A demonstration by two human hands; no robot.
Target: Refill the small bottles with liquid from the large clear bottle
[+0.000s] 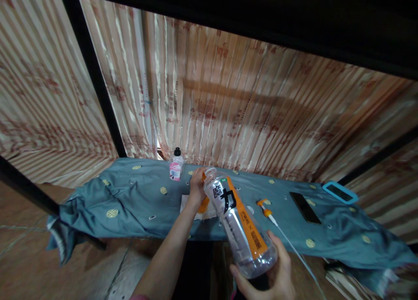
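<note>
Open cloth [130, 200] leftward; large bottle [240, 224], phone [305, 207] rightward

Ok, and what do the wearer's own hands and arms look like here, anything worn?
Both the left hand and right hand are ungloved. The left forearm is bare, with a pinkish sliver, probably a sleeve, at the bottom edge.

A large clear plastic drink bottle [240, 224] is held aslant toward 5 o'clock from the centre of the view, its narrow neck pointing to 11 o'clock and its rounded base to 5 o'clock. An orange strip with dark lettering runs lengthwise down its side, and two bold black characters stand near the shoulder. At 9 o'clock from the neck, just beside it, shows a small orange piece [203, 176], mostly hidden.
</note>
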